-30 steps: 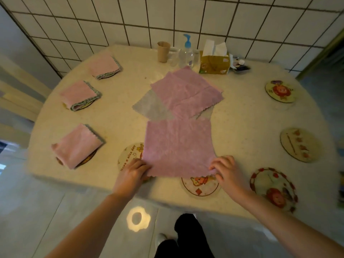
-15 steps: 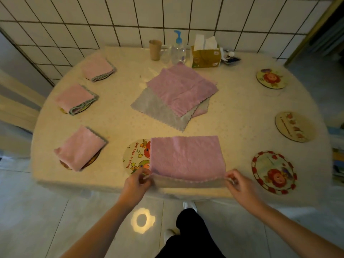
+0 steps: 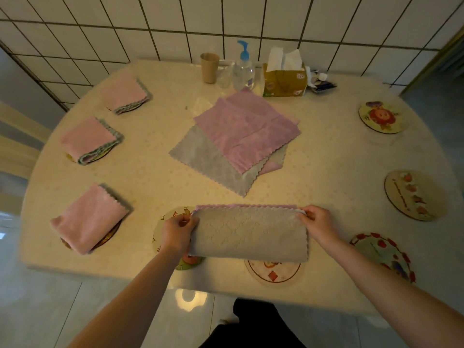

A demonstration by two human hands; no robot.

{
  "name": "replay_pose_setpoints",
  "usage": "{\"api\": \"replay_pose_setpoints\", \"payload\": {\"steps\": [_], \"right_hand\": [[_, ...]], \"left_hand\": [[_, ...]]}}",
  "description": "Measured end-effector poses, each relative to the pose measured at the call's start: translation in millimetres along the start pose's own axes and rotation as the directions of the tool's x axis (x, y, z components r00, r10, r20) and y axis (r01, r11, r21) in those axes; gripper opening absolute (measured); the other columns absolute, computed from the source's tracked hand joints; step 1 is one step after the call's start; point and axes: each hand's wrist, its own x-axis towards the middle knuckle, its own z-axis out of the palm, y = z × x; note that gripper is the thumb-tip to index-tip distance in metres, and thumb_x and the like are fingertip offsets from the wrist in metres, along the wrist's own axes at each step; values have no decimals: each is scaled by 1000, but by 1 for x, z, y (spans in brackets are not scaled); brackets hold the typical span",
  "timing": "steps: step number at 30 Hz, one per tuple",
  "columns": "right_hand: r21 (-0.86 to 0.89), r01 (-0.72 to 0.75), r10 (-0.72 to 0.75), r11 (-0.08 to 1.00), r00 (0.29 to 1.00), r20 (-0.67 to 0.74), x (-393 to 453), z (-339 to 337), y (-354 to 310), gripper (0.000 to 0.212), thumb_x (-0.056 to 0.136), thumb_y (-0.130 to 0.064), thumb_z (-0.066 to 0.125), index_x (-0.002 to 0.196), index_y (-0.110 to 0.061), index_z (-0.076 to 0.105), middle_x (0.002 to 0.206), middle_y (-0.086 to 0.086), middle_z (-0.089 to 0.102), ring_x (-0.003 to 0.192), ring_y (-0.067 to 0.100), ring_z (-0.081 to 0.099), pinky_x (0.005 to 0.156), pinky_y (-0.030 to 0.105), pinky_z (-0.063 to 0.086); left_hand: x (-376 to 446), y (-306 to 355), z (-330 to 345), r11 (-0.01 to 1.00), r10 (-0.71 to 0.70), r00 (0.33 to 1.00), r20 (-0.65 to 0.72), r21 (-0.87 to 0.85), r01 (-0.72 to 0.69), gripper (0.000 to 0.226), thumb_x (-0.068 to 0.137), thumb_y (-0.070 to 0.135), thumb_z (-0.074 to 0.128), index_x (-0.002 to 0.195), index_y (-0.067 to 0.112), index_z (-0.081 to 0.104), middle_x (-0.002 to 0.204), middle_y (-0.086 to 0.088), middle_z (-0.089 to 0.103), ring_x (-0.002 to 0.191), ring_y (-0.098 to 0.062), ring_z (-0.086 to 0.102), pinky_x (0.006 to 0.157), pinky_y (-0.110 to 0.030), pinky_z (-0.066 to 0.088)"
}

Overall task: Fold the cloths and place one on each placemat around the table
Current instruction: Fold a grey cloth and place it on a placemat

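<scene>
A pink-and-grey cloth (image 3: pixel 248 233) lies folded in half at the table's near edge, grey side up, its pink edge showing along the far side. My left hand (image 3: pixel 177 233) pinches its far-left corner and my right hand (image 3: pixel 317 226) pinches its far-right corner. It partly covers two round placemats (image 3: pixel 162 231) (image 3: pixel 273 272). Three folded pink cloths (image 3: pixel 91 219) (image 3: pixel 89 139) (image 3: pixel 124 92) sit on placemats along the left side. A stack of unfolded pink and grey cloths (image 3: pixel 238 136) lies in the table's middle. Three bare placemats (image 3: pixel 381 116) (image 3: pixel 411 194) (image 3: pixel 384 254) line the right side.
At the back by the tiled wall stand a brown cup (image 3: pixel 209 67), a pump bottle (image 3: pixel 243 71), a tissue box (image 3: pixel 285 80) and small items (image 3: pixel 321 82). The beige table (image 3: pixel 326 172) has a rounded edge. My dark trouser leg (image 3: pixel 251 325) shows below it.
Both hands lifted the cloth's near edge and carried it over to the far edge, folding it in half so the grey side now faces up. The camera view shifted closer.
</scene>
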Motion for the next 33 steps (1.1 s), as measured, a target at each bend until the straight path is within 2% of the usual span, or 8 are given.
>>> {"api": "replay_pose_setpoints", "payload": {"steps": [2, 7, 13, 19, 24, 29, 31, 33], "right_hand": [[-11, -11, 11, 1000, 999, 32, 8, -1, 4, 10, 88, -20, 63, 87, -11, 65, 78, 0, 65, 69, 10, 59, 53, 19, 39], [32, -35, 32, 999, 995, 90, 25, -1, 12, 13, 85, -25, 68, 83, -12, 66, 79, 2, 69, 76, 22, 66, 69, 40, 54], [14, -35, 33, 999, 992, 119, 38, 2, 13, 16, 86, -27, 66, 73, -23, 57, 72, 3, 67, 68, 25, 66, 64, 45, 56], [-17, -37, 39, 999, 990, 133, 43, 4, 12, 12, 85, -25, 68, 79, -18, 59, 75, 2, 67, 68, 23, 66, 60, 43, 58], [88, -110, 95, 990, 982, 163, 35, -1, 12, 14, 84, -20, 69, 87, -17, 56, 86, 3, 65, 70, 21, 67, 54, 35, 57], [93, -124, 100, 988, 968, 229, 26, -9, 21, 21, 83, -15, 70, 98, -14, 55, 98, 8, 66, 82, 20, 68, 70, 39, 60], [131, -119, 92, 984, 977, 194, 22, -11, 17, 25, 83, -12, 69, 103, -13, 53, 102, 10, 65, 86, 19, 65, 72, 35, 58], [18, 36, -37, 999, 999, 37, 8, -13, 8, 30, 84, -9, 67, 109, -13, 53, 107, 5, 60, 90, 14, 60, 69, 18, 49]], "left_hand": [[9, 2, 2, 1000, -16, 1000, 14, 20, 16, 28, 88, 30, 64, 77, 5, 69, 72, -16, 66, 65, -22, 52, 57, -32, 38], [17, 0, 8, 997, -30, 1000, -8, 74, 31, 24, 88, 32, 64, 76, 11, 68, 72, -5, 67, 71, -23, 59, 64, -36, 46], [17, 8, 13, 990, -9, 1000, -18, 144, 12, 28, 94, 38, 53, 90, 12, 62, 80, -2, 62, 74, -16, 54, 59, -31, 40], [11, 9, 11, 997, -63, 998, 29, 49, 61, 32, 87, 50, 59, 91, 18, 61, 89, 0, 64, 83, -20, 59, 66, -36, 47], [-11, 7, 8, 999, -32, 993, 111, -16, 34, 47, 72, 51, 75, 107, 28, 52, 98, 8, 62, 86, -14, 62, 60, -29, 53], [-21, -9, 6, 997, -12, 993, 116, -77, 21, 60, 68, 42, 81, 117, 33, 48, 107, 8, 58, 96, -16, 59, 70, -33, 58], [-24, -13, 5, 998, 13, 994, 112, -70, -5, 58, 72, 30, 82, 118, 31, 47, 107, 5, 58, 92, -15, 60, 62, -26, 57], [-31, -14, 6, 999, 51, 995, 91, -15, -50, 55, 76, 18, 79, 117, 31, 45, 106, 6, 56, 85, -8, 58, 55, -16, 50]]}}
